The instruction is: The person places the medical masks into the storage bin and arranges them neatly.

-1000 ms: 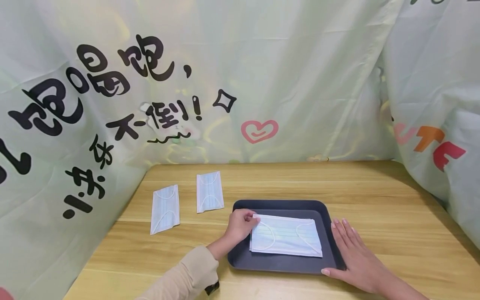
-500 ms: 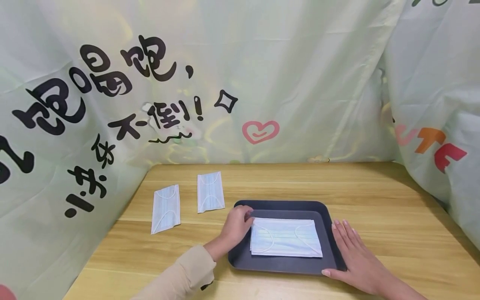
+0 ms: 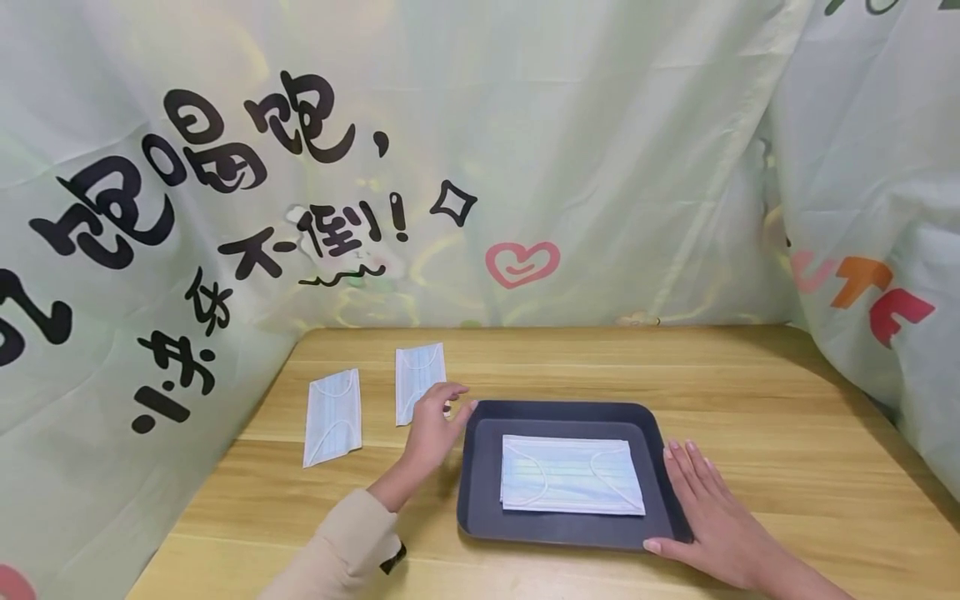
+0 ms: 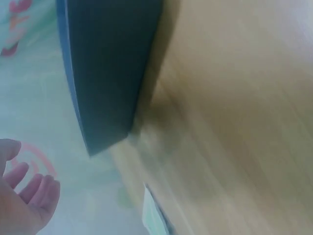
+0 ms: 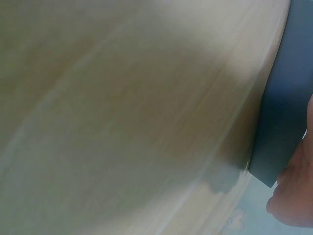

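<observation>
Far mask [image 3: 415, 373] flat on table [image 3: 750, 375] toward far-left corner, beyond tray's [image 3: 562, 531] far-left corner; likely very light, limp, easily creased: best pinched midway along long edge. Left hand [image 3: 433, 427] overlaps its near right corner in head view, thumb and fingers apart, holding nothing; contact unclear. Second mask [image 3: 332, 418] nearer table's left edge. Mask pile [image 3: 573, 475] inside tray. Right hand [image 3: 708, 525] rests against tray's right edge, fingers straight, nothing clamped.

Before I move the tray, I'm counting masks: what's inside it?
Inside the tray, a mask lies flat on top; whatever is beneath it is covered, so no sure count.
</observation>
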